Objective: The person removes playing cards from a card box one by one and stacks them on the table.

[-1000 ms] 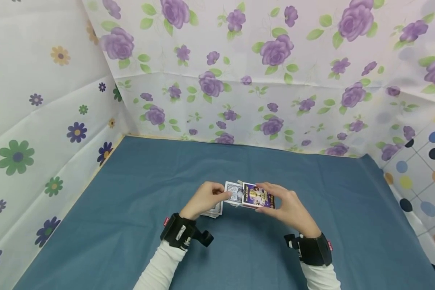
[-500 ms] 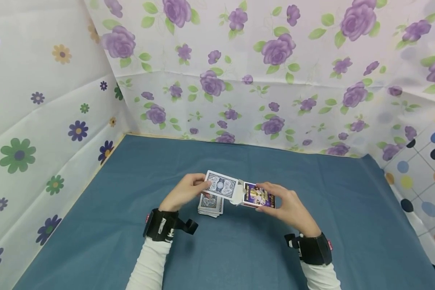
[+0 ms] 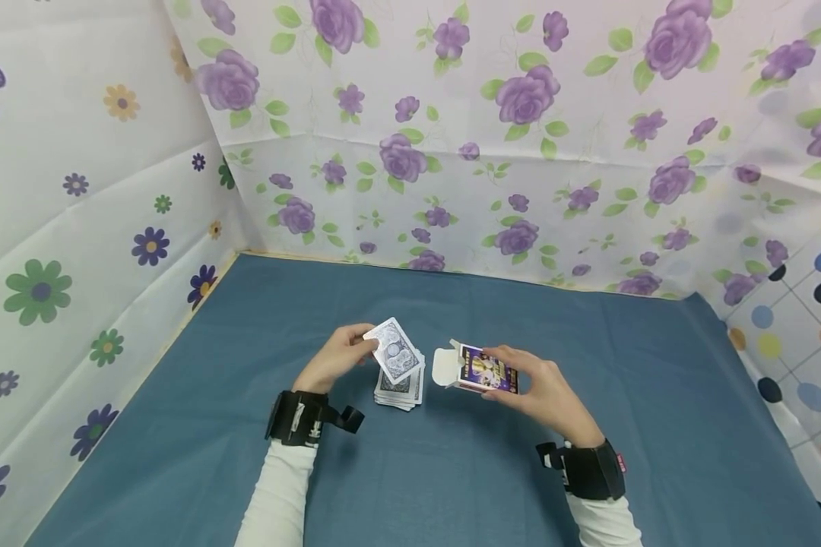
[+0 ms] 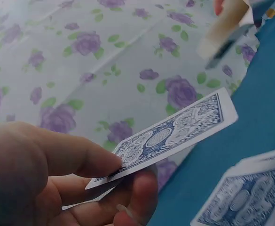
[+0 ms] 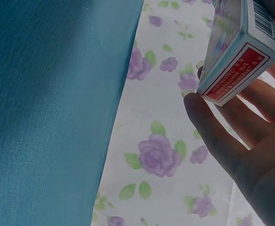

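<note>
My left hand point(image 3: 334, 357) pinches a playing card point(image 3: 394, 351) with a blue-and-white patterned back, thumb on top and fingers beneath. In the left wrist view the card point(image 4: 168, 134) tilts up and away from the fingertips. Below it a stack of playing cards point(image 3: 398, 393) with the same backs lies on the cloth, partly covered by the held card in the head view. My right hand point(image 3: 543, 387) grips a purple card box point(image 3: 489, 371) between thumb and fingers. The box's white flap point(image 3: 445, 368) hangs open toward the left. The right wrist view shows the box's barcode end point(image 5: 264, 21).
A blue cloth point(image 3: 246, 319) covers the table. Flowered sheets point(image 3: 397, 205) rise behind it and on the left, and a dotted sheet point(image 3: 794, 342) on the right. Each wrist wears a black strap point(image 3: 591, 471) with a small camera arm.
My left hand has drawn the card out of the box and carried it left over the stack, turning it. The right hand has stayed in place with the box.
</note>
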Demonstrator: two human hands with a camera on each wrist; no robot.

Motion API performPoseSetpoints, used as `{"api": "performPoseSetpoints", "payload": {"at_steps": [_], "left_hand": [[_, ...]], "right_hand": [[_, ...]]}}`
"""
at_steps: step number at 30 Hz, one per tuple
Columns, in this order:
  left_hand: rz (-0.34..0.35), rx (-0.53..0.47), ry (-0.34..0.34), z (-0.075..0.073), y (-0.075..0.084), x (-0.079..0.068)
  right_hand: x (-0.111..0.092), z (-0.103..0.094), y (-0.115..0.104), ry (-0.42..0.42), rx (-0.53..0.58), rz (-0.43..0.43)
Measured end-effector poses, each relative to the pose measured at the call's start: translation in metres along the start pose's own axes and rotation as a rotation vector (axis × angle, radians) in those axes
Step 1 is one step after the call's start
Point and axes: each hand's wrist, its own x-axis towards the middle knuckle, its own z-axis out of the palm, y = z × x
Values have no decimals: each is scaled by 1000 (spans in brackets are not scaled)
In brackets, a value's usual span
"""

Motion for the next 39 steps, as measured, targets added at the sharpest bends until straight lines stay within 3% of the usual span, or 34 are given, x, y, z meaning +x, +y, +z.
{"api": "performPoseSetpoints", "payload": {"at_steps": [10, 16, 22, 29, 39], "left_hand": [[-117, -11, 222, 15, -22, 17], [-122, 20, 324, 23, -30, 19], [-116, 91, 379, 31, -33, 19], [-83, 270, 434, 40, -38, 17], [-59, 338, 441, 48, -38, 19]], "right_hand": [[2, -1, 1, 0, 7, 3], [2, -1, 2, 1, 9, 15], [-1, -1, 3, 6, 4, 20], [-3, -1, 6, 2, 12, 35], [-2, -2, 8, -2, 13, 27]]}}
